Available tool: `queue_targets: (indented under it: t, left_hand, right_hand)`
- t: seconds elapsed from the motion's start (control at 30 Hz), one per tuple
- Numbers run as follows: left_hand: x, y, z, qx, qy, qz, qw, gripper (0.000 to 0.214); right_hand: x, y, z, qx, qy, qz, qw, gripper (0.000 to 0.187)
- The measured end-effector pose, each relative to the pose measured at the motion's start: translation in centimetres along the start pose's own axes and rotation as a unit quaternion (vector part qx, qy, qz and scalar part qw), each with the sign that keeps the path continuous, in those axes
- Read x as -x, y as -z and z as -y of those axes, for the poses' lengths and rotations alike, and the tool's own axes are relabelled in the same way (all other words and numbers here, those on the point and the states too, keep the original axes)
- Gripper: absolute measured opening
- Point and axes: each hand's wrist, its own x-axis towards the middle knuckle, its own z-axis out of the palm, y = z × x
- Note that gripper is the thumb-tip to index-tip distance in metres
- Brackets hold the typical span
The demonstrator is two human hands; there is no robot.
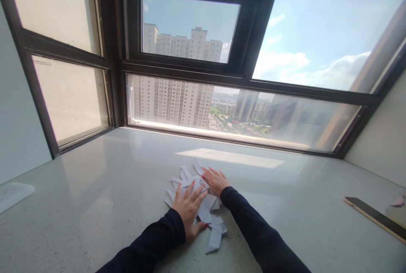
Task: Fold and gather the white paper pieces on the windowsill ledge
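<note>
A loose heap of folded white paper pieces point(206, 207) lies on the pale speckled sill in front of me. My left hand point(188, 209) rests on the heap's near left side, palm down with the fingers spread. At the heap's far right edge, my right hand point(215, 180) lies with its fingers stretched out over the papers. Both hands appear to touch the pieces without gripping any. One folded strip point(214, 239) sticks out toward me, and another strip point(198, 166) points away beyond my right fingertips. The middle of the heap is partly hidden under my hands.
A phone-like flat dark object point(376, 218) with a light edge lies at the right. A whitish translucent item point(15, 194) sits at the far left. Dark window frames point(190, 72) border the sill point(95, 205) at the back, with tall buildings outside.
</note>
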Motion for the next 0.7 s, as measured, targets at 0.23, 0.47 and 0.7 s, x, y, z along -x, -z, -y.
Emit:
queue_targets:
  t: [0.23, 0.47, 0.7]
  left_hand:
    - [-0.8, -0.3, 1.3, 0.029, 0.078, -0.074, 0.994, 0.057]
    - [-0.9, -0.4, 3.6, -0.032, 0.256, -0.120, 0.959, 0.049]
    - [-1.0, -1.0, 3.6, -0.014, 0.255, -0.081, 0.963, 0.053]
  right_hand:
    - [3.9, 2.3, -0.5, -0.019, -0.029, -0.017, 0.999, 0.040]
    - [7.0, 2.4, 0.0, -0.099, -0.045, -0.152, 0.982, 0.042]
    - [7.1, 1.4, -0.4, -0.164, -0.090, -0.130, 0.974, 0.043]
